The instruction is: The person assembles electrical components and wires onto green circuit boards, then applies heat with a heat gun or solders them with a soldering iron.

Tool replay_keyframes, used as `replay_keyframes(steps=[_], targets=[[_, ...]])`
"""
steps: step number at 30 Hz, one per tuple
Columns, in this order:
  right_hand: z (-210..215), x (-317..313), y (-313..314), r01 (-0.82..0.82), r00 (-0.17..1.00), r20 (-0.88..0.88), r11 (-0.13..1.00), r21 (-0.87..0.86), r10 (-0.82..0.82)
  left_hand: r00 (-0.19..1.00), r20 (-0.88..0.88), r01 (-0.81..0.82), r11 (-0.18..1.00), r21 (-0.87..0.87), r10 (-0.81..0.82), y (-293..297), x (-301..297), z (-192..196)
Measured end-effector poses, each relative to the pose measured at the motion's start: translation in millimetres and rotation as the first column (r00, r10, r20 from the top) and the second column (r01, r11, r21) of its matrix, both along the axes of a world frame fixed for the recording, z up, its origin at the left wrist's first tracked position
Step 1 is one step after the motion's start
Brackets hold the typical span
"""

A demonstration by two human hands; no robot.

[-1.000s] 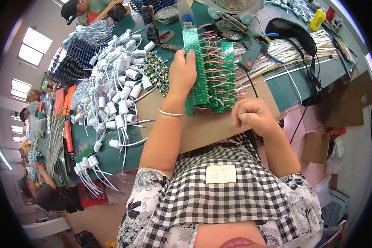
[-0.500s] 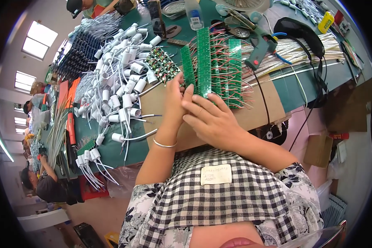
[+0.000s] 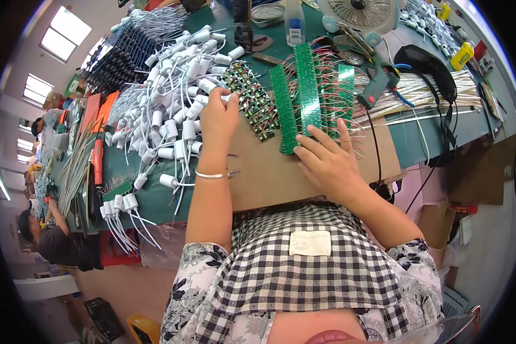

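Note:
My left hand [image 3: 218, 123] is raised over the near edge of a heap of white cylindrical lamp holders with cables [image 3: 172, 131]. Its thumb and forefinger are slightly apart with nothing visible between them; the other fingers are curled and partly hidden. Just to its right lies a cluster of small circuit boards with components [image 3: 251, 97]. My right hand [image 3: 331, 166] has its fingers spread, their tips touching the near ends of long green circuit board strips [image 3: 308, 86]. Red wires [image 3: 332, 94] stick out between these strips. A brown board [image 3: 258, 172] lies underneath.
A green and grey glue gun [image 3: 375, 86] and a black strap [image 3: 427, 63] lie to the right. Farther back stand a clear bottle [image 3: 294, 26] and a fan [image 3: 358, 12]. Long pale strips [image 3: 441, 86] stretch rightward. A red-handled tool [image 3: 98, 166] lies left; another person [image 3: 51, 241] sits beyond.
My left hand has left the green strips and moved left to the lamp holders. My right hand has moved slightly right and spread its fingers. The view has shifted a little.

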State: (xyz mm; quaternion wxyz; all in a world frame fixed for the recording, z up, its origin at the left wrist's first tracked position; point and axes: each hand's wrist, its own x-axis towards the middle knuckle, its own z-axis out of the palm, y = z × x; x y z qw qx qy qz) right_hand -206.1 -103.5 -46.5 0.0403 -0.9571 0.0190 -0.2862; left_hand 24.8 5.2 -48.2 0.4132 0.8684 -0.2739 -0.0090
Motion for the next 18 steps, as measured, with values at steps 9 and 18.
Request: replay_keyframes(steps=[9, 18], targets=[[0.4, 10.1, 23.0, -0.135, 0.990, -0.015, 0.978, 0.158, 0.139, 0.987, -0.152, -0.069, 0.987, -0.143, 0.047, -18.5, -0.2, -37.8], [6.8, 25.2, 20.7, -0.259, 0.964, 0.143, 0.668, 0.698, 0.224, 0.866, -0.336, -0.019, 0.646, -0.763, -0.371, 28.0, -48.8, 16.9]])
